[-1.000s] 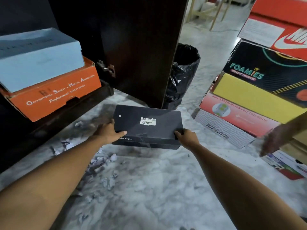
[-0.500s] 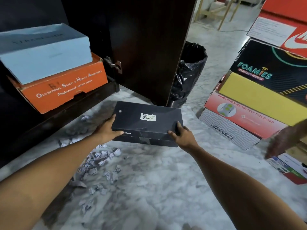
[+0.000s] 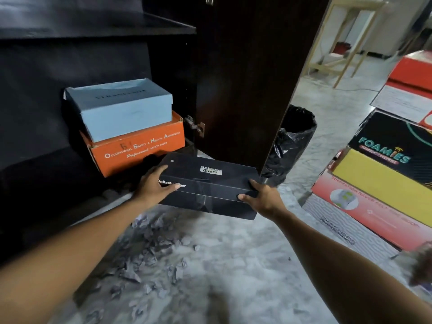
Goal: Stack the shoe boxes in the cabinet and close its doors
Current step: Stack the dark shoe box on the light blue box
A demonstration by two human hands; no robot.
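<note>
Head view shows you the dark cabinet [image 3: 70,54] with its open door [image 3: 245,78] standing edge-on to your right of the shelf, and a tall pile of shoe boxes [image 3: 383,183] waiting on the marble floor [image 3: 233,265] at your right. Inside the cabinet, the pale blue box [image 3: 124,108] sits on the orange box [image 3: 138,148]. You hold the black shoe box [image 3: 210,190] off the floor, just in front of the orange one, your left hand [image 3: 154,185] clasping its left end and your right hand [image 3: 259,195] wrapped round its near right corner. Its far right corner looks close to the door edge, so swinging it in carelessly could clip the door. Set down crooked, it may push the blue box askew. Paper scraps [image 3: 152,249] litter the floor below you.
</note>
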